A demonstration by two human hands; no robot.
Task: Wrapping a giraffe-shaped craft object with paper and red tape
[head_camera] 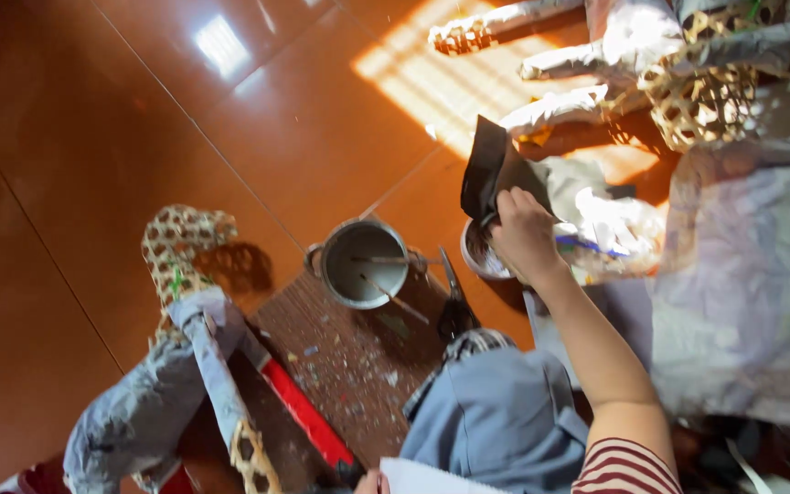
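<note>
My right hand (523, 236) reaches forward and pinches the lower edge of a black sheet (494, 165), holding it upright over a small round bowl (479, 256) on the orange floor. Only a sliver of my left hand (369, 482) shows at the bottom edge, next to a white sheet (424, 477); its grip is hidden. A grey metal pot (363, 263) with two thin sticks in it stands left of the bowl. Black scissors (455, 306) lie between pot and bowl.
A woven bamboo frame partly wrapped in grey paper (180, 302) lies at the left beside a red bar (308, 416). More paper-covered woven frames (699, 101) fill the top right. A plastic bag (616, 229) lies right of the bowl, and a littered brown board (349, 357) below the pot.
</note>
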